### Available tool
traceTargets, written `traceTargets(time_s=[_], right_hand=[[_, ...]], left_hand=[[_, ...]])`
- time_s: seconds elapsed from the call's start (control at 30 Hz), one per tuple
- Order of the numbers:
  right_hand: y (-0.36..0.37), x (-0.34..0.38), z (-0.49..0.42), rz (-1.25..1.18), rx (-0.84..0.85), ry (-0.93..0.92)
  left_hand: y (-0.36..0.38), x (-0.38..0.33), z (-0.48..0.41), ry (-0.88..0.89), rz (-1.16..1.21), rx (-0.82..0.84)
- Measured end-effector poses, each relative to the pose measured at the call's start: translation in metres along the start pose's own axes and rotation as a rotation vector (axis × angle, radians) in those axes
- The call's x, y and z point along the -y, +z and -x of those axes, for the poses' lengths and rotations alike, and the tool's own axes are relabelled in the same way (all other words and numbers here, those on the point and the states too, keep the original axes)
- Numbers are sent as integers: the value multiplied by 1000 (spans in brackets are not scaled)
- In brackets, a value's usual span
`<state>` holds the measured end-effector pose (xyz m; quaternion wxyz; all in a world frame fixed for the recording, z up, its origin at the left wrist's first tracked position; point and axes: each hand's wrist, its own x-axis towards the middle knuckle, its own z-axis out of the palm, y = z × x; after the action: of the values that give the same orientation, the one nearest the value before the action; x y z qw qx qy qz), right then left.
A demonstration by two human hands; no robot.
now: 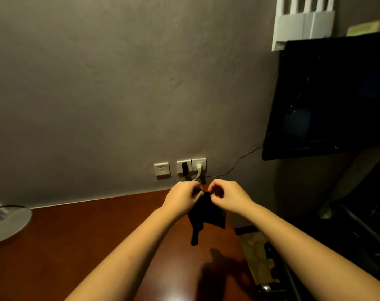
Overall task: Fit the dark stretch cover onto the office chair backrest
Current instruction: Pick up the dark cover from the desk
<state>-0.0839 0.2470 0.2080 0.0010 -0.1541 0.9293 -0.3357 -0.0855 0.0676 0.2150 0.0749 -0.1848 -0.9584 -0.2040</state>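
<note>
Both hands were raised in front of the person, above the far edge of a reddish-brown desk (76,246); the left hand (181,197) and the right hand (228,197) were close together, fingers curled inward, each pinching the top edge of the dark cover (206,213). The cover was bunched small and hung down between the two wrists, clear of the desk top; one narrow end trailed lower than the rest; its shadow (219,270) lay on the wood beneath.

Behind the hands rose a grey wall (119,83); low on it, just above the desk line, sat three white socket plates in a row: a plain one (162,170) on the left, a middle one (184,167) with a black plug in it, and a right one (198,165) with a white plug whose cord dropped behind the left hand. A thin dark cable (239,161) ran from near the sockets up to a black screen (336,94) mounted at the right; above the screen's corner hung a white slatted rack (302,22). At the far left of the desk stood a round grey lamp base (8,224) with a cord at its back. The floor area to the right of the desk was too dim to make out.
</note>
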Motion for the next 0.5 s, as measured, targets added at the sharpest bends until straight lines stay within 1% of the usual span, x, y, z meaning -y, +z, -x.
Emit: traceTargets(time_s=[0.1, 0.17, 0.23, 0.37, 0.5], right_hand=[[-5, 19, -6, 45, 3, -49], [-7, 28, -9, 102, -36, -55], [-9, 33, -12, 126, -86, -28], [-16, 39, -11, 155, -134, 46], [-20, 39, -5, 171, -134, 89]], left_hand=[[-24, -8, -6, 29, -1, -55], [-38, -13, -8, 46, -16, -78], [-51, -15, -9, 60, -52, -91], [-71, -7, -2, 83, -87, -98], [-85, 8, 8, 44, -77, -85]])
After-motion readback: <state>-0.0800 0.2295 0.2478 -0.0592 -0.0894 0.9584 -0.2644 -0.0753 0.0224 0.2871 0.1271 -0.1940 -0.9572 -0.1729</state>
